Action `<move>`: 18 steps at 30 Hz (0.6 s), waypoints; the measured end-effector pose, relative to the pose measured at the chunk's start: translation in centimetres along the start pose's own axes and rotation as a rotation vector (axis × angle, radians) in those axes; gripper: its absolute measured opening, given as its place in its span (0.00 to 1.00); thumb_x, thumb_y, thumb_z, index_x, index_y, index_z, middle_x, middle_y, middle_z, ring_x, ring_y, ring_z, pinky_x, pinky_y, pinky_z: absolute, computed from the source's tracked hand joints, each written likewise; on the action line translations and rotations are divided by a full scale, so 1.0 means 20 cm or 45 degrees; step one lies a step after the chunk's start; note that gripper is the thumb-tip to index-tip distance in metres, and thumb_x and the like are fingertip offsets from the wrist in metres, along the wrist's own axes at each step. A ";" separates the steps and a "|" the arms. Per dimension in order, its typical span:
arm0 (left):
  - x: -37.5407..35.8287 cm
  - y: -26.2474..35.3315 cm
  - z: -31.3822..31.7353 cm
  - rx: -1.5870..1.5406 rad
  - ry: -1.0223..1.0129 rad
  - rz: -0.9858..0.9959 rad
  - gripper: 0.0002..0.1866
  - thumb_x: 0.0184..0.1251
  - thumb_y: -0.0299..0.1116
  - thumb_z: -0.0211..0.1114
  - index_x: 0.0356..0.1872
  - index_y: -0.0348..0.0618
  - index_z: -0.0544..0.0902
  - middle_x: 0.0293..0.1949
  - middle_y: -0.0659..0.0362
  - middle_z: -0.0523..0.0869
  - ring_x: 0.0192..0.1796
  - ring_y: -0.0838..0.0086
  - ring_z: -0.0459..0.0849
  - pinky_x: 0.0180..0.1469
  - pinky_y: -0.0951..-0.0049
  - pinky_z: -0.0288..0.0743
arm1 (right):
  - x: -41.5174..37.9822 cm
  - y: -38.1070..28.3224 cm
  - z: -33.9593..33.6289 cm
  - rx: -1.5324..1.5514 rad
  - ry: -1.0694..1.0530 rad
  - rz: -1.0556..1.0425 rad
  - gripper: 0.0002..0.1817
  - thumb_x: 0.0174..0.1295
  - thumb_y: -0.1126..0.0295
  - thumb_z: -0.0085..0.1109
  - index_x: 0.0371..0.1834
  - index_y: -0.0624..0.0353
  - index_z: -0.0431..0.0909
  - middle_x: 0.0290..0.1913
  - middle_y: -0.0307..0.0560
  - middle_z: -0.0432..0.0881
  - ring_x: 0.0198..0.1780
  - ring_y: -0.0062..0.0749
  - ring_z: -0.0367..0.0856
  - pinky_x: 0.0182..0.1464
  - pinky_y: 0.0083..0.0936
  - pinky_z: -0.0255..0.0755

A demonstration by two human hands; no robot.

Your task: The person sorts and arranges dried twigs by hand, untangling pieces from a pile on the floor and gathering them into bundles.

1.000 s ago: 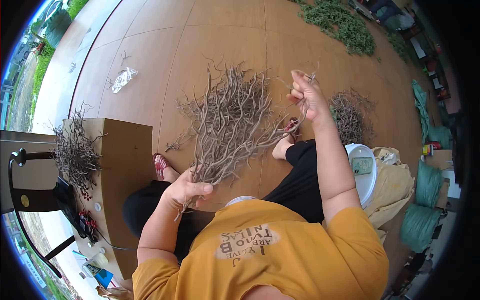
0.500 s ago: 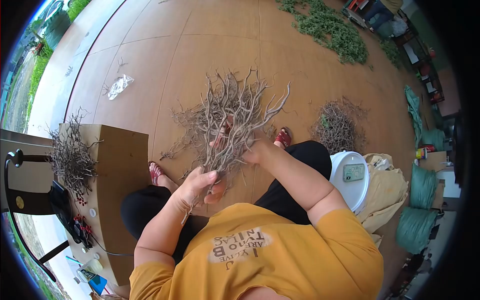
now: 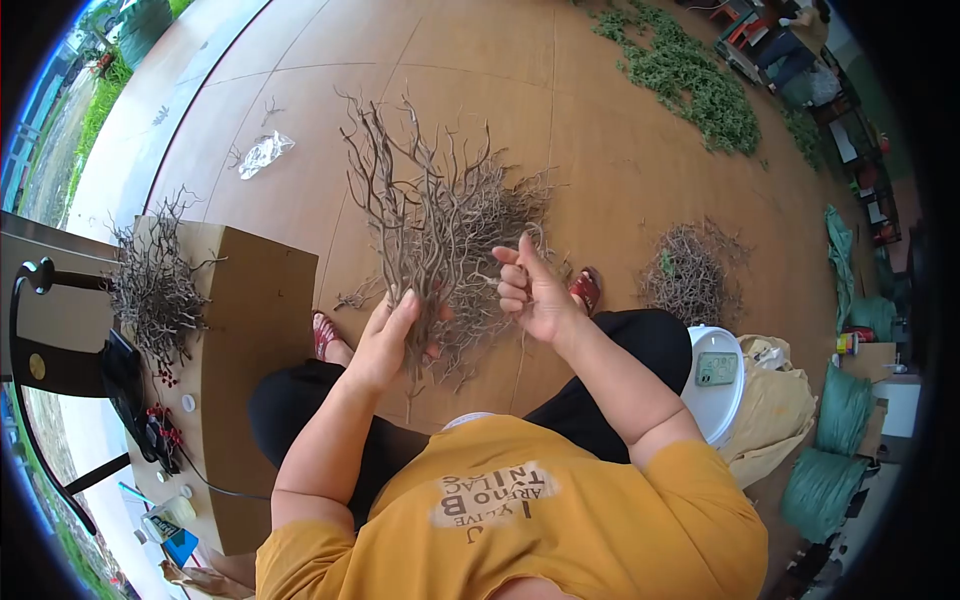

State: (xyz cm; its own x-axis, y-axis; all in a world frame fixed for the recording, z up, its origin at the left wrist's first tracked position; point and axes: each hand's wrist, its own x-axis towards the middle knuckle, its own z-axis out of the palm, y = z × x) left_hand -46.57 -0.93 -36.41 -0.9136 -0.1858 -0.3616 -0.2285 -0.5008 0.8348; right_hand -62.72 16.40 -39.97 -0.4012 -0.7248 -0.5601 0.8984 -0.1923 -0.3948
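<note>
My left hand (image 3: 388, 342) grips the lower ends of a bundle of twisted, grey-brown twigs (image 3: 408, 215), which fans upward. My right hand (image 3: 535, 292) is raised to the right of the bundle, apart from it. Its fingers curl in toward the palm while the thumb side points up; whether a thin twig is in them I cannot make out. Behind and below both hands a heap of similar twigs (image 3: 500, 215) lies on the floor between my feet, partly hidden by the bundle.
At left, more twigs (image 3: 155, 295) rest on a cardboard box (image 3: 262, 290) beside a chair (image 3: 50, 390). At right are a second twig pile (image 3: 690, 275), a white bucket lid with a display (image 3: 728, 400) and a tan sack (image 3: 775, 410). Green foliage (image 3: 690, 80) lies farther off, near another person (image 3: 795, 45).
My right hand has come away from the bundle and now shows to its right. The bundle has swung left and stands more upright in my left hand. The view has shifted slightly.
</note>
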 end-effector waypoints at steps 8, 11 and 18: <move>0.07 0.01 0.11 -0.252 0.238 0.077 0.17 0.75 0.39 0.46 0.56 0.40 0.72 0.45 0.56 0.81 0.43 0.74 0.82 0.44 0.72 0.78 | -0.05 0.05 0.30 -0.418 0.024 -0.109 0.10 0.59 0.58 0.65 0.34 0.46 0.74 0.22 0.24 0.63 0.21 0.11 0.60 0.22 0.14 0.52; 0.09 -0.01 0.09 -0.349 0.215 0.191 0.15 0.75 0.37 0.46 0.54 0.40 0.73 0.44 0.56 0.81 0.42 0.72 0.82 0.45 0.69 0.79 | -0.05 0.05 0.29 -0.369 -0.001 -0.118 0.09 0.58 0.61 0.63 0.30 0.46 0.71 0.21 0.24 0.62 0.20 0.11 0.59 0.22 0.15 0.52; 0.11 -0.12 0.14 -0.448 0.118 0.297 0.22 0.66 0.29 0.62 0.56 0.43 0.61 0.57 0.54 0.70 0.54 0.71 0.74 0.58 0.67 0.72 | -0.10 0.03 0.30 -0.412 -0.086 -0.279 0.09 0.60 0.67 0.59 0.42 0.52 0.73 0.35 0.34 0.79 0.29 0.14 0.76 0.21 0.13 0.62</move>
State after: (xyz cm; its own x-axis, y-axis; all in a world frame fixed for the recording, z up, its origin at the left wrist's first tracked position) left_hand -48.91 2.29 -38.07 -0.8895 -0.3955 -0.2288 0.1241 -0.6911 0.7120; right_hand -60.24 13.71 -34.74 -0.5552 -0.7335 -0.3921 0.6857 -0.1369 -0.7149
